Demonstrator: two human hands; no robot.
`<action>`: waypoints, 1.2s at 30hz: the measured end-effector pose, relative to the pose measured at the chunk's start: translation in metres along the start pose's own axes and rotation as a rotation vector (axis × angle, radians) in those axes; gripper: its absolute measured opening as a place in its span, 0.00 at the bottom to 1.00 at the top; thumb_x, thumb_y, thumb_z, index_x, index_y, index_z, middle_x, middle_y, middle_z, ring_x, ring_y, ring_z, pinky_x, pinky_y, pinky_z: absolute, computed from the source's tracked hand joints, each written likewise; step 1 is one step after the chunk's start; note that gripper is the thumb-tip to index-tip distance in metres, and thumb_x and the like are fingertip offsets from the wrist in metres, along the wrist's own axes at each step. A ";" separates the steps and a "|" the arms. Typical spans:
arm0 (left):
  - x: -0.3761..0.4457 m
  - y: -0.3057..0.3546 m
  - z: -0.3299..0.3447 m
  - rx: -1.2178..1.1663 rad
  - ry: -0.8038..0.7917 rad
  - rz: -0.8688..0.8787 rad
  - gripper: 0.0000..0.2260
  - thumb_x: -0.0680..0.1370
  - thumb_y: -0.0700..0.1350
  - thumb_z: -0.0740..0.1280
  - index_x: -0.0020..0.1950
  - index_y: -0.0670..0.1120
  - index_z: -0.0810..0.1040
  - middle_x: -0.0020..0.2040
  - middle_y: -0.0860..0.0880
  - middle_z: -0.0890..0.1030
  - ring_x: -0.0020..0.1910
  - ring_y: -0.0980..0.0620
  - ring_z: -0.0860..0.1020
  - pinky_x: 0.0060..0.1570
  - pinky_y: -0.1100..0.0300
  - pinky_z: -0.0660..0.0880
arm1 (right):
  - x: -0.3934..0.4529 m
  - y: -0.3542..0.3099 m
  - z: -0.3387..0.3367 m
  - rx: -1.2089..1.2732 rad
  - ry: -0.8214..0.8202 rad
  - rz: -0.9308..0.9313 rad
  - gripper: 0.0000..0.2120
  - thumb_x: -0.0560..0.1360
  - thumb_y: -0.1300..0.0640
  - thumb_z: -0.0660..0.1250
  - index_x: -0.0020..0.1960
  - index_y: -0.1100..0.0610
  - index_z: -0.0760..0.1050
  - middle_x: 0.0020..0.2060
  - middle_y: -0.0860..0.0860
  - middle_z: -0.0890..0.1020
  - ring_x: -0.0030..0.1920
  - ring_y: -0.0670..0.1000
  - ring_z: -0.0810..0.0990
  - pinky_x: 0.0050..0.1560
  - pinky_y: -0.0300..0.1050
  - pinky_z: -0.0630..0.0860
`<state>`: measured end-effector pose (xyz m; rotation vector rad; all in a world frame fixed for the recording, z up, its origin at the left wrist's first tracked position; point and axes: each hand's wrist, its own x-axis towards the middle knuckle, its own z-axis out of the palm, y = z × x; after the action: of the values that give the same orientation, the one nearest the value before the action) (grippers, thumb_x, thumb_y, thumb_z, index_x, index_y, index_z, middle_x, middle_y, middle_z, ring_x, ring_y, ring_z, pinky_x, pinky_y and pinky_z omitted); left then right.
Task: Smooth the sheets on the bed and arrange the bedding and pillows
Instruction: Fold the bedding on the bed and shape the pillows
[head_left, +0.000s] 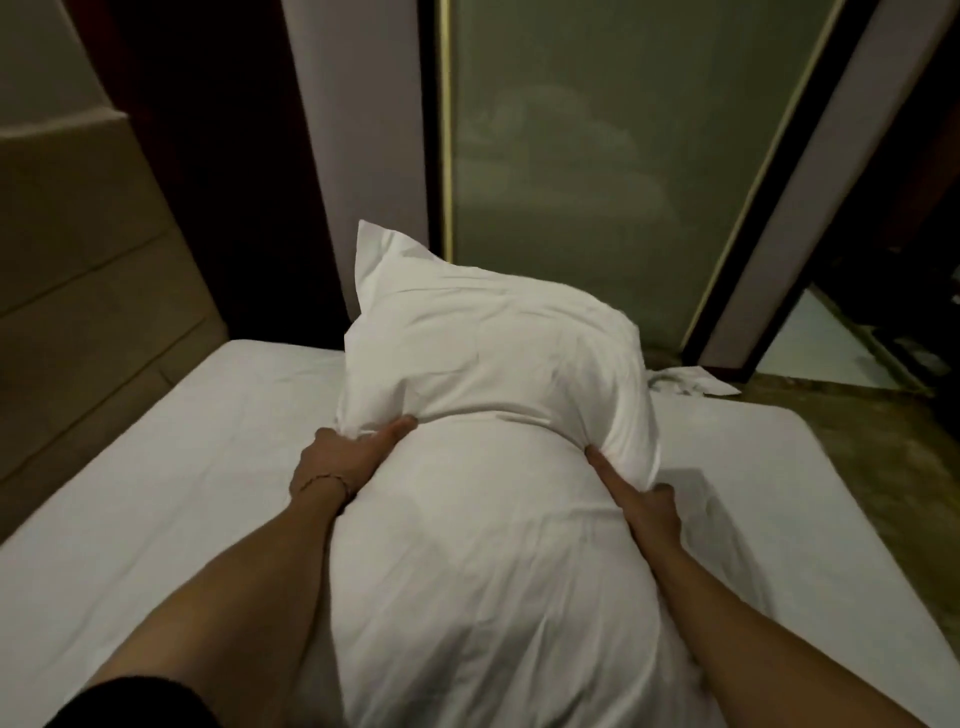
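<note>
Pillow (493, 395) stands bent over the white-sheeted bed (156, 493), squeezed at its waist. Left hand (343, 457) grips its left side, thumb pressed into the crease; right hand (644, 499) grips its right side. Crumpled cloth (691, 384) lies beyond the pillow.

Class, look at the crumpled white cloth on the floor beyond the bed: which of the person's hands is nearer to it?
Right. The right hand grips the pillow on the side below the crumpled cloth; the left hand grips the opposite side, farther away.

a bedroom is shown: a bed (156, 467) dressed in white sheeting, a padded headboard (88, 291), a frosted glass panel (597, 156).
</note>
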<state>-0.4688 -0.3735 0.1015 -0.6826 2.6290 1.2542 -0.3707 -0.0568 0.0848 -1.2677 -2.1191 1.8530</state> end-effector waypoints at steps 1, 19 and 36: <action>0.002 -0.008 -0.017 -0.008 0.026 0.004 0.61 0.47 0.85 0.65 0.67 0.43 0.73 0.62 0.43 0.79 0.57 0.41 0.78 0.55 0.49 0.76 | -0.010 -0.007 0.012 -0.014 -0.020 -0.013 0.68 0.47 0.23 0.76 0.76 0.57 0.59 0.69 0.57 0.72 0.64 0.59 0.75 0.62 0.51 0.72; 0.250 -0.139 -0.317 0.016 0.091 0.030 0.59 0.52 0.85 0.62 0.67 0.42 0.75 0.65 0.40 0.78 0.61 0.39 0.77 0.53 0.51 0.74 | -0.147 -0.077 0.394 -0.001 -0.077 0.009 0.65 0.50 0.24 0.75 0.76 0.56 0.59 0.69 0.57 0.72 0.65 0.60 0.74 0.63 0.55 0.72; 0.377 -0.247 -0.439 -0.062 0.094 -0.037 0.60 0.48 0.86 0.62 0.68 0.45 0.75 0.64 0.43 0.79 0.59 0.39 0.78 0.55 0.49 0.76 | -0.202 -0.073 0.587 -0.119 -0.012 -0.027 0.61 0.52 0.21 0.71 0.73 0.56 0.61 0.67 0.58 0.73 0.63 0.62 0.74 0.64 0.59 0.71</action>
<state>-0.6633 -0.9715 0.0883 -0.8165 2.6480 1.3291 -0.5873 -0.6429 0.0752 -1.2466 -2.2720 1.7528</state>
